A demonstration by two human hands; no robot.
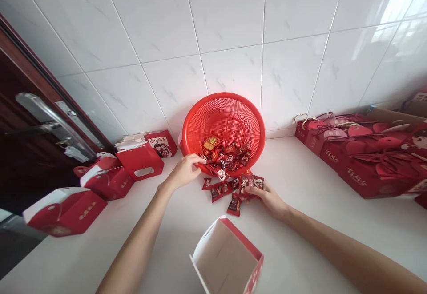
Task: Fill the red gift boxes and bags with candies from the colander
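A red plastic mesh basket [227, 102] leans toward me against the tiled wall, with wrapped candies [230, 158] gathered in its lower part. My left hand [187, 169] is closed at the basket's left front rim, fingertips over the edge beside the candies. Several dark red wrapped candies [216, 191] have spilled onto the white table below the rim. My right hand [268, 198] pinches red candy packets [251, 182] among them; how many it holds is unclear. Nearer to me stands an open red gift box [227, 258], its pale inside showing no contents.
Several open red boxes [66, 211] stand at the left, near a dark door [30, 151] with a metal handle. Closed red gift boxes [353, 160] with cord handles are packed along the right. The white table [300, 249] meets the tiled wall [230, 27].
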